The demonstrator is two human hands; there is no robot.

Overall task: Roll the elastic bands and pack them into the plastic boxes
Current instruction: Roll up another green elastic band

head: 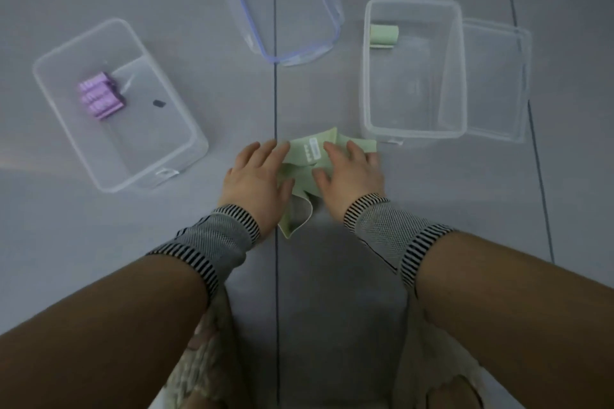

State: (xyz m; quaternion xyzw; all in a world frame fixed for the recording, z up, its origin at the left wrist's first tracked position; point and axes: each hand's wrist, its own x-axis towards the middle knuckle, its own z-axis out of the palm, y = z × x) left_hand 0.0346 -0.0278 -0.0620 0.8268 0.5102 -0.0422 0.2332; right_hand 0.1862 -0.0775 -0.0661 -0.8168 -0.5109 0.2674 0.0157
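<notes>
One purple roll (pixel 101 96) boxed, one green roll (pixel 383 34) boxed; both hands, left (pixel 257 173) and right (pixel 349 171), press flat, seemingly, on a green band (pixel 304 159) not yet rolled.

Grey floor (pixel 99 242), dark seams (pixel 275 93)

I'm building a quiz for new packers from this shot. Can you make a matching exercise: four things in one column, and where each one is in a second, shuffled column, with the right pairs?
Things
1. purple rolled bands
2. green rolled band
3. unrolled green band
4. blue-edged lid

Places
A. flat on the surface, under both hands, left hand and right hand
B. inside the left box
C. on the surface, between the two boxes, at the far side
D. inside the right box, at a far corner

Pairs: 1-B, 2-D, 3-A, 4-C
</notes>
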